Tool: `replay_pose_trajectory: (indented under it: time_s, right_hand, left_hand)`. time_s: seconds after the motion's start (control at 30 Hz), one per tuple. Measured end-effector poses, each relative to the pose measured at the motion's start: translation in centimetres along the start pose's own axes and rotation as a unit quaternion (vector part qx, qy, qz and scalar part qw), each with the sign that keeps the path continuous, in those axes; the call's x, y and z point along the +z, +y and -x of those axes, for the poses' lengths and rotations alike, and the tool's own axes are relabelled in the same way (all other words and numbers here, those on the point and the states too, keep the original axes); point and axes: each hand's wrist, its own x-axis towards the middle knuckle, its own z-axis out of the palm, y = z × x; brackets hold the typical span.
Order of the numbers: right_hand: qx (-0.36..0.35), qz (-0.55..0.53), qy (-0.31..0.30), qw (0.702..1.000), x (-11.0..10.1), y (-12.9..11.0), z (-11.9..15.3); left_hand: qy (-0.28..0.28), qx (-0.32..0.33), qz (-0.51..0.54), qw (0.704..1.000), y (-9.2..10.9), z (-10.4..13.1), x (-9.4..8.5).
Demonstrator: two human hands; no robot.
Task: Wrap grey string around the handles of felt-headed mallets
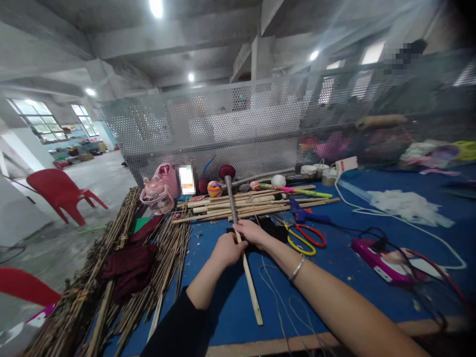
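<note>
1. Stick [246,266], pale and bare at its near end, which points toward 5 o'clock above the blue tabletop [215,307]; its long axis runs on to between 11 and 12.
2. Left hand [227,249], pinching the stick near mid-length between thumb and fingers.
3. Right hand [251,233], just beyond at 1 o'clock from the left, pinching the shaft near its grey section.
4. Scissors [288,230], at 3 o'clock from the right hand, handles red and yellow.
5. Dark red ball [226,172], at the stick's far end, beyond loose pale rods [208,210].
6. Perforated screen [230,114], behind, at 12 o'clock.
</note>
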Motion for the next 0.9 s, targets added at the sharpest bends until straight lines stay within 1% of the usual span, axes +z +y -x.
replay_pose_trajectory:
  time_s: [0.03, 0.1, 0.13, 0.2, 0.27, 0.33, 0.4, 0.43, 0.47, 0.53, 0.57, 0.6, 0.67, 0.73, 0.77, 0.9]
  right_hand:
    - [-0.001, 0.007, 0.000, 1.000, 0.0, 0.1, 0.1]
    - [-0.007, 0.025, 0.005, 1.000, 0.1, 0.2, 0.2]
    - [-0.008, 0.033, 0.005, 0.999, 0.1, 0.1, 0.3]
    - [-0.004, 0.033, -0.006, 0.999, 0.1, 0.0, 0.4]
    - [0.012, 0.011, -0.026, 1.000, 0.0, -0.2, 0.5]
    - [0.028, -0.010, -0.039, 0.999, -0.1, -0.5, 0.6]
    - [0.037, -0.018, -0.042, 0.998, -0.1, -0.7, 0.7]
    - [0.040, -0.018, -0.042, 0.998, -0.1, -0.8, 0.7]
    - [0.043, -0.017, -0.041, 0.998, 0.0, -0.9, 0.7]
    - [0.046, -0.012, -0.033, 0.998, 0.0, -0.9, 0.7]
    - [0.046, -0.008, -0.027, 0.999, -0.1, -0.9, 0.6]
    - [0.045, -0.005, -0.019, 0.999, -0.2, -0.9, 0.6]
    - [0.036, 0.002, -0.002, 0.999, -0.4, -0.8, 0.5]
    - [0.024, 0.013, 0.013, 1.000, -0.7, -0.5, 0.5]
    - [0.019, 0.020, 0.017, 0.999, -0.8, -0.4, 0.5]
    - [0.017, 0.052, 0.033, 0.998, -0.4, -0.1, 0.6]
  left_hand:
    - [0.029, 0.010, -0.051, 0.998, -0.1, 0.8, -0.3]
    - [0.099, 0.021, -0.148, 0.984, -1.0, 2.5, -1.1]
    - [0.120, 0.003, -0.192, 0.974, -1.7, 3.3, -1.8]
    - [0.106, -0.080, -0.255, 0.958, -3.7, 4.6, -3.4]
    - [0.114, -0.141, -0.299, 0.937, -5.7, 5.2, -5.4]
    - [0.146, -0.175, -0.313, 0.922, -7.0, 5.3, -7.2]
    - [0.162, -0.180, -0.307, 0.920, -7.0, 4.8, -8.0]
    - [0.170, -0.162, -0.300, 0.925, -6.4, 4.4, -7.9]
    - [0.179, -0.129, -0.287, 0.932, -5.6, 4.0, -7.5]
    - [0.185, -0.050, -0.223, 0.956, -3.4, 2.7, -5.7]
    - [0.175, -0.022, -0.185, 0.967, -2.3, 2.0, -4.5]
    - [0.152, -0.005, -0.146, 0.978, -1.3, 1.3, -3.4]
    - [0.091, 0.004, -0.070, 0.993, 0.1, -0.1, -1.3]
    - [0.043, -0.009, 0.008, 0.999, 0.5, -1.3, 0.0]
    - [0.031, -0.017, 0.047, 0.998, 0.5, -1.7, 0.3]
    - [0.018, -0.040, 0.161, 0.986, -0.6, -2.4, 0.9]
